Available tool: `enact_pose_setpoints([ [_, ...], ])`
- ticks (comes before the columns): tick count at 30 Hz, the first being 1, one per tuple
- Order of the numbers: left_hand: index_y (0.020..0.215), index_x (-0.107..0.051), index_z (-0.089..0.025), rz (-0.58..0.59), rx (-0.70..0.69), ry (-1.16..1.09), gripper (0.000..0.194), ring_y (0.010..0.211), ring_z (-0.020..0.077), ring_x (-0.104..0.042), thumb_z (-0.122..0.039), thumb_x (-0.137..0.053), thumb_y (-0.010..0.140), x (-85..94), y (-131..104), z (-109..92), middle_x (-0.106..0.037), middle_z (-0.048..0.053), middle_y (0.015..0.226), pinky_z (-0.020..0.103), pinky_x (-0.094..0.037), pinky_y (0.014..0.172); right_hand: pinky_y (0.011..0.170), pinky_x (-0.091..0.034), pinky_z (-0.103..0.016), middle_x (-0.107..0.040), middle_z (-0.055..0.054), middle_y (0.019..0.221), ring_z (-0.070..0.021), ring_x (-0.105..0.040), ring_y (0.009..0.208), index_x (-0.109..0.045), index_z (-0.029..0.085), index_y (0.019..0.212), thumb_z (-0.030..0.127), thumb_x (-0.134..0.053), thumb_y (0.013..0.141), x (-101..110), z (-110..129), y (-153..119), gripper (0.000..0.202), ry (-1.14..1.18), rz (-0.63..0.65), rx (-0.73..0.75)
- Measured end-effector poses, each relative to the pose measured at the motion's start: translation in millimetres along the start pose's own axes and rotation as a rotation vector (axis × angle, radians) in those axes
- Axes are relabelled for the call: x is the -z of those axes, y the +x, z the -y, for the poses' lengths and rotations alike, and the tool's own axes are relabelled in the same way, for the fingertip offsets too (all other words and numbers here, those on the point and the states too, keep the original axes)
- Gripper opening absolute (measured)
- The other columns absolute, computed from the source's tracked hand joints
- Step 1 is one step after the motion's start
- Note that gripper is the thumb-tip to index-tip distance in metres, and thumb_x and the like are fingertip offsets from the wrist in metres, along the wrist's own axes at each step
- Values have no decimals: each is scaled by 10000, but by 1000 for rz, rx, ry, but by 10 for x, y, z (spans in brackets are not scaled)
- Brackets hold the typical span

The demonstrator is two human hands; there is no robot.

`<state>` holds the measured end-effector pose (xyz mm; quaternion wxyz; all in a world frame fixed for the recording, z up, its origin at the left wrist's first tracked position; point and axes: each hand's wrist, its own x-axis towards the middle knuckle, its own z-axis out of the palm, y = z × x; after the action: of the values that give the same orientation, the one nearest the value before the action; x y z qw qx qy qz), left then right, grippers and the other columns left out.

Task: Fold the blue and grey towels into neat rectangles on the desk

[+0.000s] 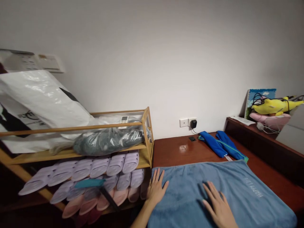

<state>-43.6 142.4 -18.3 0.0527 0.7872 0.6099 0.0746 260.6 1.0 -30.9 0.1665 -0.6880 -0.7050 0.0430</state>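
A blue towel (187, 190) with pale lettering near its right end lies spread over the reddish-brown wooden top. My left hand (157, 186) rests on its left edge, palm down and fingers spread. Farther right, my right hand (217, 202) is held flat over the middle of the towel, fingers apart, with a dark shadow beside it; whether it touches the cloth I cannot tell. Neither hand holds anything. Behind the towel lie blue sleeve covers or folded cloth pieces (213, 144) with green edging.
On the left stands a wooden rack (148, 139) with rows of slippers (102, 164), a plastic-wrapped dark bundle (111, 139) and a white bag (47, 101). A black plug (193, 123) sits in the wall socket. A yellow plush toy (273, 106) lies on the raised ledge (239, 126) at right.
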Motion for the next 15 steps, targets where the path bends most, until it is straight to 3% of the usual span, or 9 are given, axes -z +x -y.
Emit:
enact_pose_setpoints([
  [2,1434,-246,-258,4,6,0,621,1406,220,-76,-543,-288,884,-4,-4,-4,-121,29,1539,425,-219,1103,1082,-257,-528,-221,-9,1508,-242,-185,1380,-201,355,1430,599,-331,873,29,-311,-88,622,-42,-30,-96],
  [7,1432,-251,-255,7,13,-7,605,1406,210,-82,-536,-262,896,0,-19,-9,-125,30,1539,413,-217,1103,1079,-262,-501,-223,-4,1511,-218,-223,1372,-225,363,1423,600,-302,874,82,-1011,-256,603,-75,-45,-171],
  [9,1428,-260,-253,5,13,-6,593,1405,210,-88,-530,-245,904,16,-15,-16,-135,35,1538,419,-220,1101,1077,-242,-524,-220,-18,1512,-241,-196,1380,-248,345,1422,642,-321,843,86,-1191,-286,655,-128,-82,-247],
  [12,1423,-274,-237,-9,3,-1,586,1398,220,-127,-520,-249,911,80,-8,-44,-179,57,1527,434,-226,1101,1078,-228,-528,-240,2,1506,-252,-169,1386,-285,362,1408,671,-325,817,100,-1390,-311,668,-135,-30,-258],
  [15,1424,-272,-220,-99,-21,22,557,1390,228,-171,-464,-274,923,182,-91,-87,-211,74,1514,472,-184,1116,1076,-245,-498,-235,11,1509,-230,-205,1378,-258,358,1420,628,-250,840,169,-1619,-348,640,-105,-31,-286],
])
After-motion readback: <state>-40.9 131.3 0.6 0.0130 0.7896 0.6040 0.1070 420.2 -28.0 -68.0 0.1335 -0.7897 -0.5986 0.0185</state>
